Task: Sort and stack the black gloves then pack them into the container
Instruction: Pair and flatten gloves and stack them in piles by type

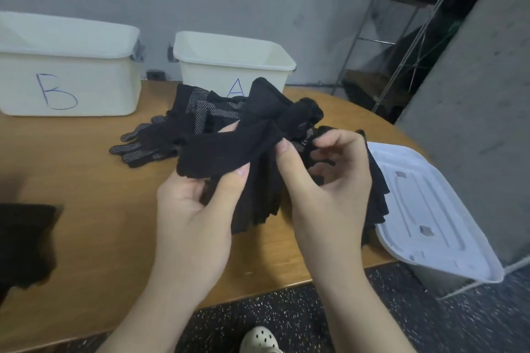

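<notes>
I am gripping the bundle of black gloves [246, 169] in my left hand [195, 203], cuffs pointing left; my right hand [324, 180], nearer, is pinching its edge.

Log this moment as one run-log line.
left hand: grips glove bundle | right hand: pinches bundle | loose gloves: on table | bins A, B: behind
</notes>
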A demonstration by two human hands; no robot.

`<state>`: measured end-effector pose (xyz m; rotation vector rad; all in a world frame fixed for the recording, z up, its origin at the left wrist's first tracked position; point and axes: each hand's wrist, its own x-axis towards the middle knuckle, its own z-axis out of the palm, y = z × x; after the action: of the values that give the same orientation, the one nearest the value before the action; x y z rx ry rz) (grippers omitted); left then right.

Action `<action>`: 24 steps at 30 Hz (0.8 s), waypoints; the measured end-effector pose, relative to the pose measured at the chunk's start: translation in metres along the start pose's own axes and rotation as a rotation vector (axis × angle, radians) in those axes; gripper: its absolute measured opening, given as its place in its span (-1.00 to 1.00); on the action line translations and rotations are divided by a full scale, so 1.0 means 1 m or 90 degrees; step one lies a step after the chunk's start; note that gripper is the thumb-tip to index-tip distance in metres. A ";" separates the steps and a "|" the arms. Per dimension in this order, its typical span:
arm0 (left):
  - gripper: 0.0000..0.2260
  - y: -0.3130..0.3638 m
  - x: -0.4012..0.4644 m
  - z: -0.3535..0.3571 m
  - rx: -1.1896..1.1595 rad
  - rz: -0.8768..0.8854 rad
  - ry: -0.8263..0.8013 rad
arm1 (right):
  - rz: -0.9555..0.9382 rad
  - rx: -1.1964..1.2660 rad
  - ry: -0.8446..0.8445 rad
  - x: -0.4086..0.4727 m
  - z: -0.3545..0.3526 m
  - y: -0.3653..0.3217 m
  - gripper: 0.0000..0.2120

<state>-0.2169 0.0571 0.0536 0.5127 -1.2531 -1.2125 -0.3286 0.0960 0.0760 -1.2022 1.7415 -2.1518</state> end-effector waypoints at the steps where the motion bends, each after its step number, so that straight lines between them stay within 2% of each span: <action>1: -0.77 -0.002 -0.001 0.005 0.003 0.004 -0.001 | 0.002 0.010 -0.013 0.001 -0.001 0.001 -0.69; 6: -0.73 -0.013 -0.005 0.024 0.041 0.017 -0.009 | 0.031 0.073 -0.082 0.008 -0.012 0.008 -0.80; 11: -0.70 -0.021 -0.007 0.035 0.080 0.070 -0.036 | 0.075 0.165 -0.146 0.014 -0.019 0.007 -0.82; 13: -0.67 -0.024 -0.007 0.038 0.091 0.087 -0.047 | 0.102 0.226 -0.166 0.016 -0.018 0.009 -0.74; 15: -0.56 -0.027 -0.007 0.039 0.129 0.119 -0.074 | 0.123 0.306 -0.177 0.018 -0.016 0.009 -0.61; 17: -0.46 -0.031 -0.007 0.039 0.201 0.163 -0.116 | 0.139 0.365 -0.188 0.018 -0.017 0.008 -0.63; 20: -0.44 -0.035 -0.005 0.036 0.295 0.182 -0.160 | 0.129 0.329 -0.215 0.015 -0.019 0.005 -0.78; 24: -0.44 -0.039 -0.003 0.034 0.356 0.186 -0.227 | 0.147 0.291 -0.207 0.015 -0.017 0.009 -0.80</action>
<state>-0.2624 0.0563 0.0300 0.5018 -1.9178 -0.7142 -0.3522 0.0980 0.0752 -1.0883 1.1161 -1.9386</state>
